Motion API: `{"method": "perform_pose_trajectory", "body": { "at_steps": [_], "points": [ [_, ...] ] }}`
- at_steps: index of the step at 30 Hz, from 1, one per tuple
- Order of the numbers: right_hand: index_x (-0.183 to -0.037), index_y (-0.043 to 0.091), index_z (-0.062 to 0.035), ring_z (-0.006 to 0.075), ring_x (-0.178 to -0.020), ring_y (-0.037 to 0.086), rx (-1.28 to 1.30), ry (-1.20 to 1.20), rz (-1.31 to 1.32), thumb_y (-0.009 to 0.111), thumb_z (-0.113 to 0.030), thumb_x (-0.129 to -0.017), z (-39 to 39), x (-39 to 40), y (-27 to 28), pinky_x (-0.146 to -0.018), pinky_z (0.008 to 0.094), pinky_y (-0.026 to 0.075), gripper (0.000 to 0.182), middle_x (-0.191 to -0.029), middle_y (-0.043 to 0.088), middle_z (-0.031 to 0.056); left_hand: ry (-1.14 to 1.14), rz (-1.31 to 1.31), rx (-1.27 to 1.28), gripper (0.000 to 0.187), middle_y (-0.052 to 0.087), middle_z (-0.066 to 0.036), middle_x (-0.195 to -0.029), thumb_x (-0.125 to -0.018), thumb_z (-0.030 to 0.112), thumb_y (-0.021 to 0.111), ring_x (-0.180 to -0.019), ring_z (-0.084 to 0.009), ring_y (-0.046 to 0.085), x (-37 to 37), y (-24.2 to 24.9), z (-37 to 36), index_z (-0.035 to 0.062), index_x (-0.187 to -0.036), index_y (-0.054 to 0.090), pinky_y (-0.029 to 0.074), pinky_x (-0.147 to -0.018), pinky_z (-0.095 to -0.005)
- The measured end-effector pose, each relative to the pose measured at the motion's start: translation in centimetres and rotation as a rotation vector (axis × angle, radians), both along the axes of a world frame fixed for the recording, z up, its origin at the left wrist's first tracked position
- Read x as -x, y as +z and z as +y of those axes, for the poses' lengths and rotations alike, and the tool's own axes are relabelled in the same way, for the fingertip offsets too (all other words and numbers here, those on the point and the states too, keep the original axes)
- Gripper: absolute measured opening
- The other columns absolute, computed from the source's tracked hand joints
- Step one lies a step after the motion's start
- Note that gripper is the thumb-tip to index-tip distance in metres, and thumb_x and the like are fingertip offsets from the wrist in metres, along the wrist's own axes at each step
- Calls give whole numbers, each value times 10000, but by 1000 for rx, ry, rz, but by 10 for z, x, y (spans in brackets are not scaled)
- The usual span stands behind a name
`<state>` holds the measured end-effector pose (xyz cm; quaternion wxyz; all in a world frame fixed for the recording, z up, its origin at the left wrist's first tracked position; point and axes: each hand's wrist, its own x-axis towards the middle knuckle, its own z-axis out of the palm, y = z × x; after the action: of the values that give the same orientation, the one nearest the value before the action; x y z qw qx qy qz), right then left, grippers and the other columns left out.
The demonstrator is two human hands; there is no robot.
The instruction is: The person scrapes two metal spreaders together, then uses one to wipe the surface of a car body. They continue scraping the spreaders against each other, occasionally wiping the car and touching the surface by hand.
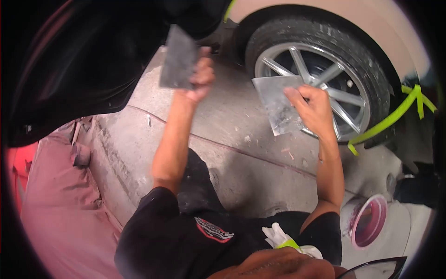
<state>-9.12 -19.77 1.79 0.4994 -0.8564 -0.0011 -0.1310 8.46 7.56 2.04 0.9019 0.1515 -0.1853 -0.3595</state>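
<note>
My left hand is closed around the edge of a dark grey, flat rectangular plate, held up over the floor near the black car panel. The fingers are slightly blurred. My right hand pinches a thin grey metal sheet, thumb on its face and fingers behind. Pale smears mark the sheet's lower part. In this view it overlaps the silver wheel. The two flat pieces are apart, both raised in front of my body.
A beige car fender arches over the tire. Yellow-green tape hangs beside it. A hose crosses the concrete floor. A pink-rimmed bucket stands at right. Reddish sheeting lies at left, below the black panel.
</note>
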Motion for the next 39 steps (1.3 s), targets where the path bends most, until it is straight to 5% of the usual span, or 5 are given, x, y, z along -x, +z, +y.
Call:
{"method": "perform_pose_trajectory", "body": {
  "at_steps": [7,14,21,27,39],
  "points": [
    [-1273,592,-30,223,-799,578,53,-83,-275,796,-408,-765,9,-12,-6,-721,348,461,665,-945,589,105,-559,103,-55,571,465,-90,-785,-959,481,441,-435,-126,402,49,-6,-65,-48,-1165,506,346,-404,-262],
    [-1070,695,17,126,-762,621,-329,222,-135,735,-281,-866,8,-16,-22,-727,274,456,364,-871,648,72,-759,168,-67,552,548,-188,-834,-950,506,453,-472,-199,523,87,-25,-90,-26,-1060,549,373,-372,-272],
    [-917,727,11,45,-683,532,-465,39,-355,732,-147,-862,-26,7,6,-626,210,407,167,-737,638,-15,480,-1384,-1712,349,711,-167,-986,-878,359,683,-765,-257,686,41,3,-56,19,-953,704,527,-753,-375],
    [-889,702,40,75,-682,485,-191,-13,-541,754,-177,-848,-28,-5,-1,-604,241,378,227,-761,602,-21,784,-885,-904,402,689,-83,-944,-986,372,569,-915,-158,633,60,14,-66,-8,-997,700,498,-824,-296],
    [-675,520,31,80,-676,368,-310,-173,-494,757,-178,-856,-13,-11,4,-609,253,322,364,-675,421,-28,660,-1024,-1061,279,721,-63,-763,-852,270,758,-690,-72,620,76,10,-76,16,-968,738,504,-633,-257]
  ]
}}
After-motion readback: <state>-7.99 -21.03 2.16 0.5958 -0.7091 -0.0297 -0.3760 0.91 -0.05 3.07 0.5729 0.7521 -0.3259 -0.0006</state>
